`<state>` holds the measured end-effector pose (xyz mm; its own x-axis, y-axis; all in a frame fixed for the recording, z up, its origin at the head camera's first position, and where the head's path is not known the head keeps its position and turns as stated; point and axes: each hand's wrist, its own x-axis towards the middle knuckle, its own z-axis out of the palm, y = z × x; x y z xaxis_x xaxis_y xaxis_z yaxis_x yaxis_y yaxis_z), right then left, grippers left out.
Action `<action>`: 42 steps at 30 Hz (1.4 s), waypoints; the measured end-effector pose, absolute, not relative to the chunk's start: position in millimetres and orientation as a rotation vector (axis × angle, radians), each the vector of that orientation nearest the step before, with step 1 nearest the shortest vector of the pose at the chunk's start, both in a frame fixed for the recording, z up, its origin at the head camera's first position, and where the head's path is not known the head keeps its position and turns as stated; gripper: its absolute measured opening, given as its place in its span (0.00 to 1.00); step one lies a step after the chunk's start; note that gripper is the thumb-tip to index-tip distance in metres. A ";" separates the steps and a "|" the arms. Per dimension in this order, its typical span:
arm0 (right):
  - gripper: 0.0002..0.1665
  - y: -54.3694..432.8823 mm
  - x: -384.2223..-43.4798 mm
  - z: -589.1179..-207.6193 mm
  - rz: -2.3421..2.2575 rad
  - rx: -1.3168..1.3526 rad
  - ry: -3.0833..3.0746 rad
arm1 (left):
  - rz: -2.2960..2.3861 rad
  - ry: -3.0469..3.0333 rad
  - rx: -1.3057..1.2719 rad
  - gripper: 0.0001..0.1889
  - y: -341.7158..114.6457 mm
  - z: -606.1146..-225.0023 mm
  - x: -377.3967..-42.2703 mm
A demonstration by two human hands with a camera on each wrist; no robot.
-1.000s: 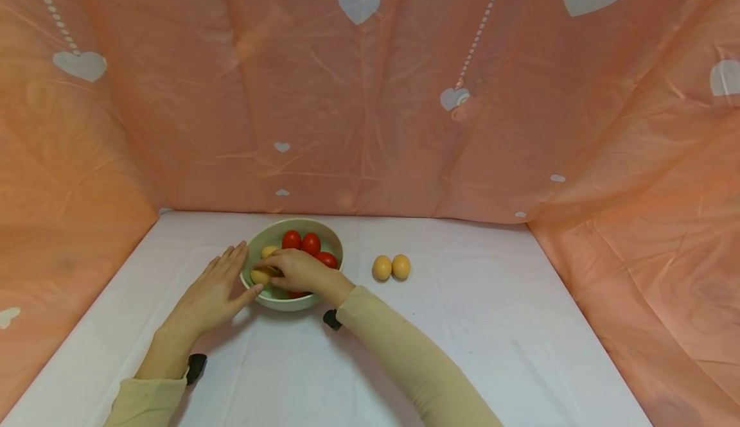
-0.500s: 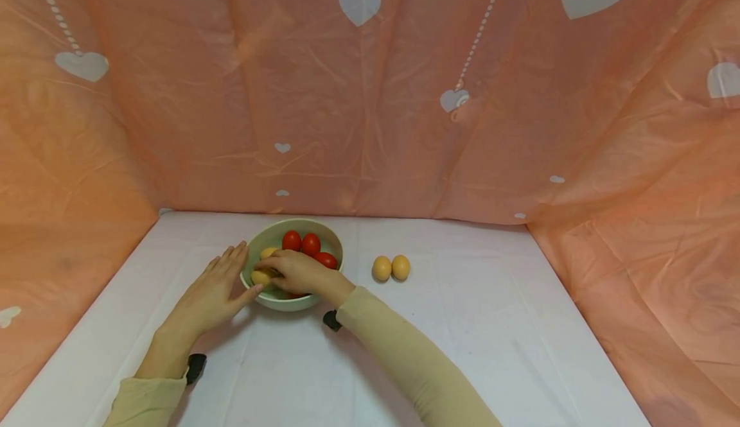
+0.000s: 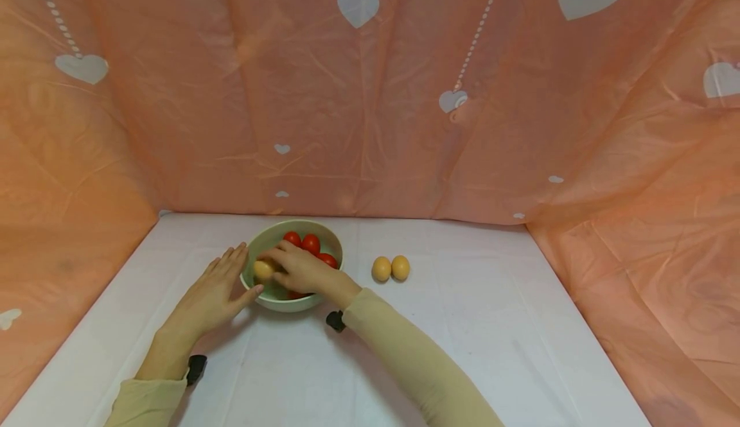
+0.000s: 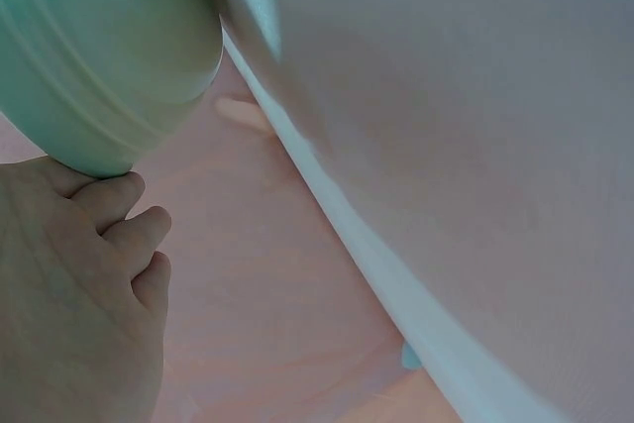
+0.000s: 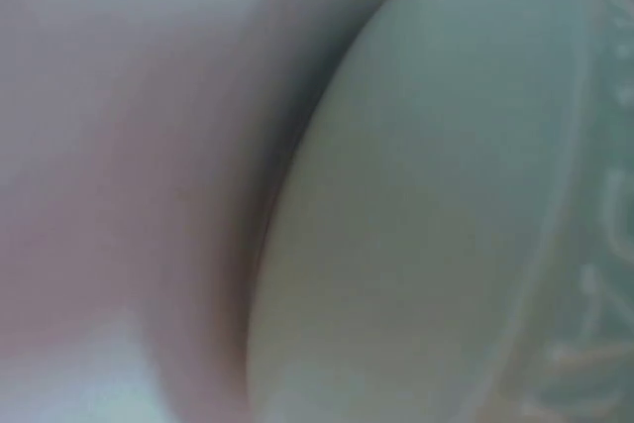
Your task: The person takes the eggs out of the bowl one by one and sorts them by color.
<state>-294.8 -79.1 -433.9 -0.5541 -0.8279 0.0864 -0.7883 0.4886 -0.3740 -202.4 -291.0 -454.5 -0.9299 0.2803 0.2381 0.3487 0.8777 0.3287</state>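
A pale green bowl stands on the table at left of centre in the head view. In it lie several red, tomato-like ovals. Over the bowl my right hand pinches a yellow egg-shaped piece between fingers and thumb. My left hand rests on the bowl's left side, its fingers fairly straight and its thumb near the front rim. The left wrist view shows those fingertips touching the bowl's outer wall. Only the bowl's outside fills the right wrist view; the right hand is hidden there.
Two more yellow egg-shaped pieces lie side by side on the white-covered table, right of the bowl. An orange curtain with pale hearts hangs behind the table and along both sides.
My right hand has lifted slightly inside the bowl, and the pinched yellow piece has risen with it. A second yellow piece seen earlier behind it is out of sight. My left hand stays put.
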 end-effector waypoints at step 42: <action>0.27 21.4 -280.8 -438.2 -1.666 -1.293 2.713 | -0.550 -2.844 -0.491 0.48 -288.3 -453.5 -203.8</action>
<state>-280.8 21.4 -438.2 -0.6798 -0.4407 0.5862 -0.7221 0.2627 -0.6399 -203.8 -288.3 -453.5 -0.9241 0.2824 0.2574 0.3580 0.8753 0.3250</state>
